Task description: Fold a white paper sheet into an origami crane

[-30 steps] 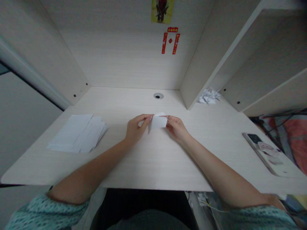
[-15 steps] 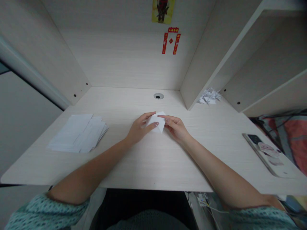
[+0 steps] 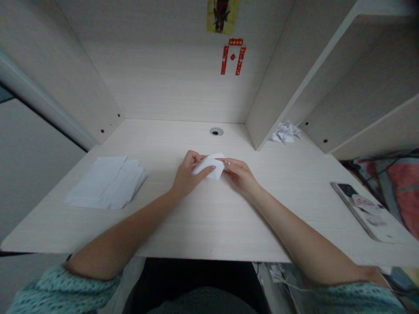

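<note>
Between my two hands, above the middle of the desk, is a small piece of folded white paper [image 3: 214, 171]. My left hand [image 3: 190, 172] grips its left side, thumb on the near face and the fingers curled behind it. From the other side my right hand [image 3: 240, 173] pinches the paper's right edge, with the index finger and thumb close together. The fingers partly cover the folds, so the exact shape is hard to make out.
A spread stack of white paper sheets [image 3: 108, 181] lies on the desk at the left. Folded white paper pieces [image 3: 285, 131] are heaped by the upright panel [image 3: 278, 78]. A phone [image 3: 366, 211] lies at the right. A round cable hole [image 3: 216, 131] is at the back.
My left fingers have drawn back and curled behind the paper. The paper's left part now reaches further left and looks more opened out. My right hand has barely shifted.
</note>
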Action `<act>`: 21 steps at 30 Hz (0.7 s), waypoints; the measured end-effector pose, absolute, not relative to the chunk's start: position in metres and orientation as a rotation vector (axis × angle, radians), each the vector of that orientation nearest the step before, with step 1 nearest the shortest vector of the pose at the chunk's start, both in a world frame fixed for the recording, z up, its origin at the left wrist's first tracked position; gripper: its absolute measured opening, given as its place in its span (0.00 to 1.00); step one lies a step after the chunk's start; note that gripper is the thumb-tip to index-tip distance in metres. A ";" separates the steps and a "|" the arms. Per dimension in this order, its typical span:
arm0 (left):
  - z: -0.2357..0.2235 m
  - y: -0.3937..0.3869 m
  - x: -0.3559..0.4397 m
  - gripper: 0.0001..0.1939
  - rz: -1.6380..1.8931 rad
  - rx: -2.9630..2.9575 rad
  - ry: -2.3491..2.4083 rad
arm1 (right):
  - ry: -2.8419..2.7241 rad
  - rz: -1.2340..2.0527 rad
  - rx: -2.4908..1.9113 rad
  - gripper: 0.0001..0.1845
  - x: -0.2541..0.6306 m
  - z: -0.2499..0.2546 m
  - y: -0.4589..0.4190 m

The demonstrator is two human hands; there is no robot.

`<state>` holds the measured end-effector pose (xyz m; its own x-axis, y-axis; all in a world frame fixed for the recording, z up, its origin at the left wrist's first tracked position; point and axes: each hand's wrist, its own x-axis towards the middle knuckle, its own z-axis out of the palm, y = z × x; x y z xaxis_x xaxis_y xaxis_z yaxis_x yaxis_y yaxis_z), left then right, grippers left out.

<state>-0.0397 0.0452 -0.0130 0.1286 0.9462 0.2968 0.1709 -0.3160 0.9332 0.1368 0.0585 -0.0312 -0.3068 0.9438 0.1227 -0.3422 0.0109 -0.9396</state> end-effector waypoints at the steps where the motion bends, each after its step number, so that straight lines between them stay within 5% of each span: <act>1: -0.013 0.045 -0.040 0.18 1.254 1.632 1.106 | -1.206 1.531 -0.719 0.14 0.137 -0.031 0.058; 14: -0.012 0.043 -0.042 0.12 1.308 1.734 1.192 | -1.221 1.514 -0.742 0.15 0.137 -0.030 0.058; 21: -0.014 0.045 -0.042 0.22 1.353 1.787 1.269 | -1.375 1.355 -0.787 0.17 0.135 -0.035 0.058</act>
<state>-0.0424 0.0445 -0.0135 0.0438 0.9121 0.4076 0.3483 -0.3963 0.8495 0.1354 0.0581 -0.0355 -0.2791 0.9374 0.2084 -0.1949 0.1572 -0.9681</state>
